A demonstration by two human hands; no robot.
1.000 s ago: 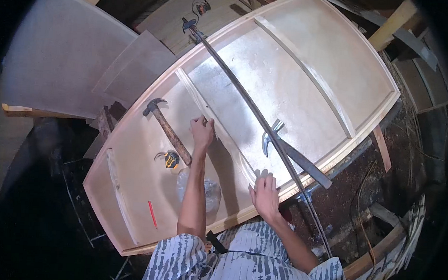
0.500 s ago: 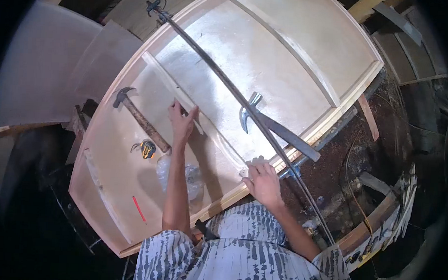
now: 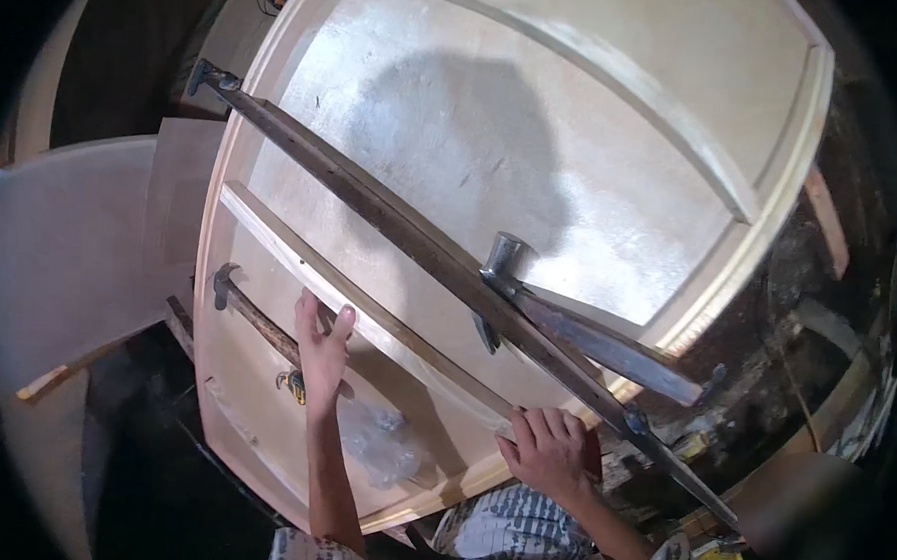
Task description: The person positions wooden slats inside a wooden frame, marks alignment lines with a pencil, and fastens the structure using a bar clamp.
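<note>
A long wooden slat [image 3: 366, 326] runs across a shallow wood-framed panel [image 3: 425, 129]. My left hand [image 3: 323, 353] touches the slat's near side, with thumb and forefinger spread apart. At the slat's lower right end, close to the frame edge, my right hand [image 3: 553, 453] grips it with bent fingers. A long metal bar clamp [image 3: 372, 202] spans the panel beyond the slat. Under its bar rests a claw hammer [image 3: 606, 342], partly hidden. Another hammer with a worn wooden handle [image 3: 258, 322] lies left of my left hand.
A yellow and black tape measure [image 3: 292, 383] lies partly behind my left wrist. Crumpled clear plastic [image 3: 376, 447] sits near the frame's front edge. Another wooden crosspiece [image 3: 637, 78] crosses the far side. A pale sheet [image 3: 70, 233] stands at left.
The view has shifted and tilted, so the panel and tools appear displaced. Both hands stay at the slat, in much the same places along it.
</note>
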